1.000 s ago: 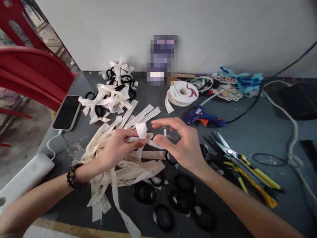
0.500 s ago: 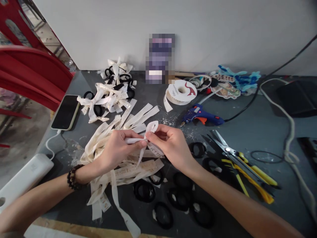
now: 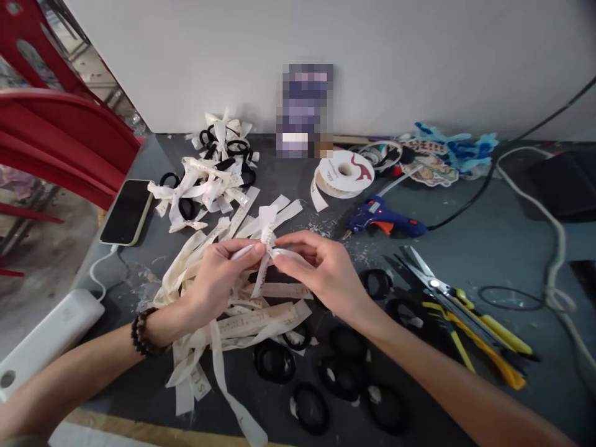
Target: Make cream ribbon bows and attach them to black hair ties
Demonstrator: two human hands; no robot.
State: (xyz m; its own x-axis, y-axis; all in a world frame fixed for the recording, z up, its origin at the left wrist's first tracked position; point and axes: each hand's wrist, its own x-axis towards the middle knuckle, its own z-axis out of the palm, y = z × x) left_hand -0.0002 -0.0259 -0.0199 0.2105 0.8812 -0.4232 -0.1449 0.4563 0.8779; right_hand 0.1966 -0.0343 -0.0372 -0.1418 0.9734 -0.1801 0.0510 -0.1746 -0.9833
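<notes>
A white printed ribbon (image 3: 266,236) is held between both hands above the table, folded into a knot or bow with one end standing up and one hanging down. My left hand (image 3: 228,270) pinches its left part between thumb and fingers. On the other side my right hand (image 3: 319,267) grips the right part, the thumb pressed against it. Below the hands lies a heap of cut ribbon strips (image 3: 251,326), partly hidden by my left hand and wrist. Several black hair ties (image 3: 310,408) lie near my right forearm, some with whitish bits on them.
Finished-looking ribbon bows on hair ties (image 3: 205,186) are piled at back left, beside a phone (image 3: 126,212). A ribbon spool (image 3: 344,174) and blue glue gun (image 3: 384,217) lie beyond my hands. Yellow-handled scissors (image 3: 459,304) lie right. A white power strip (image 3: 51,338) is left.
The ribbon's loop between my hands has turned into an upright end, with another end hanging below the crossing. Both hands still grip it. The view has shifted slightly.
</notes>
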